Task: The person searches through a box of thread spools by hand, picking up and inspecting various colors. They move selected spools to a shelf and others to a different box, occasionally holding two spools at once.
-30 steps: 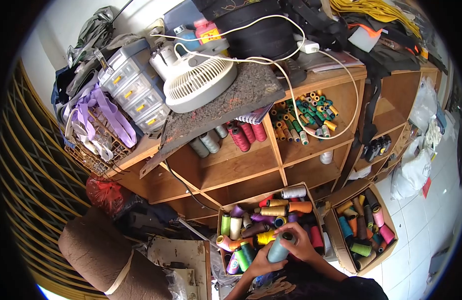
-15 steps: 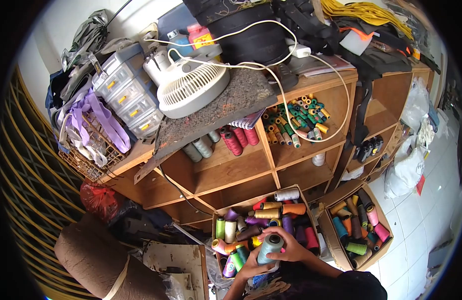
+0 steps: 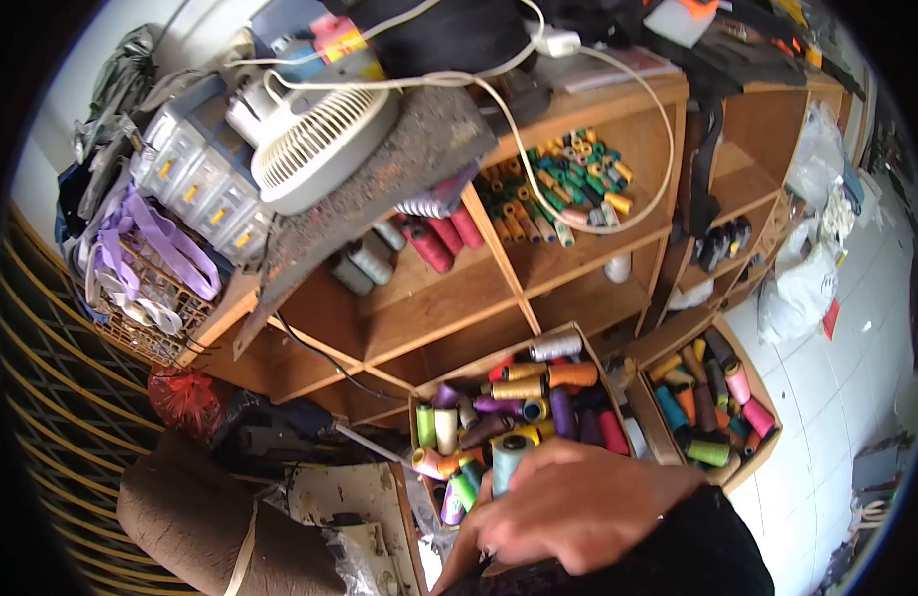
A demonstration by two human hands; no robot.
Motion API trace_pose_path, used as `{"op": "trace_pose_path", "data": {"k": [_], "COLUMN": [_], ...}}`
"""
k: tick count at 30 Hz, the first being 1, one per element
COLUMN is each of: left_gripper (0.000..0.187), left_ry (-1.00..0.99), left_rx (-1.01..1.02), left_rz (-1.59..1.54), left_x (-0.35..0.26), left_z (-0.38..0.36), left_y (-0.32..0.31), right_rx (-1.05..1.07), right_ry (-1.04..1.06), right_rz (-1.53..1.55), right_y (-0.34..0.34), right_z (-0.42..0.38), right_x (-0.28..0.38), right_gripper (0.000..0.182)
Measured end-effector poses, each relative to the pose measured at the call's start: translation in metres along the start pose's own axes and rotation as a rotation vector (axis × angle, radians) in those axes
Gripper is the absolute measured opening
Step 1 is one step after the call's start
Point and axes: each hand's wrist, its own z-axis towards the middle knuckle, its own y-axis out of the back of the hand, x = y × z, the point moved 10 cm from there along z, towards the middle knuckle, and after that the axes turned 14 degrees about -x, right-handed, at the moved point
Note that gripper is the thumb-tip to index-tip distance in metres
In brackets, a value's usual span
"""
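Note:
A light blue thread spool [image 3: 510,461] stands upright in front of my body, over the near edge of the box of spools. My left hand [image 3: 466,544] is closed around its lower part, mostly covered by my other hand. Across the front of the spool comes my right hand [image 3: 588,502], slightly blurred, its fingers bent together close to my left hand. Whatever those fingers hold, if anything, is hidden. Just beyond, a cardboard box [image 3: 618,409] is filled with thread spools in many colours, among them a cream spool [image 3: 446,431] and a lime green spool [image 3: 425,427].
Another cardboard box [image 3: 752,467] of spools stands to the right. Behind is a wooden shelf [image 3: 434,333] with red, grey and small green spools. A white fan [image 3: 325,149] lies on top, its cable looping down. A brown roll [image 3: 206,517] lies at left.
My right hand has left the upper side of the spool and swung across in front of it, nearer the camera. The spool sits a little further left in view. The camera view has shifted.

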Motion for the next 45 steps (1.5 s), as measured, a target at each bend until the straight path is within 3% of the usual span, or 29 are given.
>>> {"op": "trace_pose_path", "data": {"k": [1, 5, 7, 8, 10, 11, 15, 19, 24, 26, 29, 33, 35, 37, 38, 39, 40, 42, 45], "left_gripper": [0.067, 0.068, 0.069, 0.067, 0.067, 0.068, 0.068, 0.072, 0.071, 0.072, 0.069, 0.070, 0.071, 0.072, 0.071, 0.069, 0.066, 0.063, 0.062], "left_ry": [0.000, 0.001, -0.046, -0.024, -0.040, -0.011, 0.010, -0.048, -0.044, -0.055, -0.026, 0.089, 0.090, 0.111, 0.021, -0.007, -0.033, -0.012, 0.097], "left_rx": [0.087, 0.319, 0.306, 0.207, 0.306, 0.300, 0.269, 0.349, 0.295, 0.324, 0.315, 0.222, 0.208, 0.189, 0.057, 0.190, 0.326, 0.408, 0.494], "left_rz": [0.023, 0.048, 0.055, -0.020, -0.012, -0.036, -0.016, 0.007, -0.005, 0.039, 0.067, -0.019, -0.022, -0.020, -0.055, -0.047, -0.039, 0.106, 0.182], "left_x": [0.002, 0.000, -0.013, -0.021, 0.002, 0.007, 0.004, 0.008, 0.013, 0.010, 0.012, 0.059, 0.083, 0.097, 0.028, 0.002, -0.012, -0.007, 0.005], "left_z": [-0.001, -0.002, -0.003, -0.013, -0.002, -0.002, -0.001, 0.005, 0.006, 0.006, 0.002, 0.003, 0.014, 0.015, 0.001, -0.002, -0.004, -0.003, -0.004], "left_y": [-0.007, -0.022, -0.027, -0.026, -0.013, -0.011, -0.012, -0.010, -0.002, -0.006, -0.006, 0.037, 0.060, 0.074, 0.035, 0.005, -0.016, -0.026, -0.040], "right_rx": [-0.042, -0.550, -0.801, -0.767, -0.700, -0.737, -0.517, -0.761, -0.506, -0.517, -0.298, -0.235, -0.402, -0.327, -0.361, -0.395, -0.386, -0.360, -0.487], "right_ry": [0.259, 0.691, 0.643, 0.623, 0.581, 0.572, 0.695, 0.624, 0.429, 0.549, 0.387, 0.158, -0.037, -0.210, -0.255, -0.302, -0.508, -0.900, -0.839], "right_rz": [0.089, -0.266, -0.311, -0.313, -0.318, -0.267, -0.187, -0.106, -0.261, -0.194, -0.208, -0.116, -0.185, -0.655, -0.676, -0.697, -0.454, 0.050, -0.060], "right_y": [0.003, 0.017, 0.024, 0.022, 0.017, 0.010, 0.003, 0.015, 0.030, 0.010, 0.001, -0.004, 0.005, -0.002, -0.004, -0.004, -0.007, -0.027, -0.022], "right_z": [0.000, 0.021, 0.022, 0.018, 0.010, 0.017, 0.041, 0.020, 0.030, 0.028, 0.033, 0.033, 0.013, -0.022, -0.043, -0.062, -0.078, -0.114, -0.141], "right_x": [0.027, 0.092, 0.100, 0.099, 0.095, 0.089, 0.085, 0.077, 0.084, 0.068, 0.053, -0.011, -0.064, -0.115, -0.136, -0.149, -0.167, -0.192, -0.195], "right_gripper": [0.030, 0.016, 0.015, 0.017, 0.022, 0.024, 0.034, 0.024, 0.020, 0.026, 0.041, 0.052, 0.055, 0.067, 0.063, 0.059, 0.057, 0.055, 0.047]}}
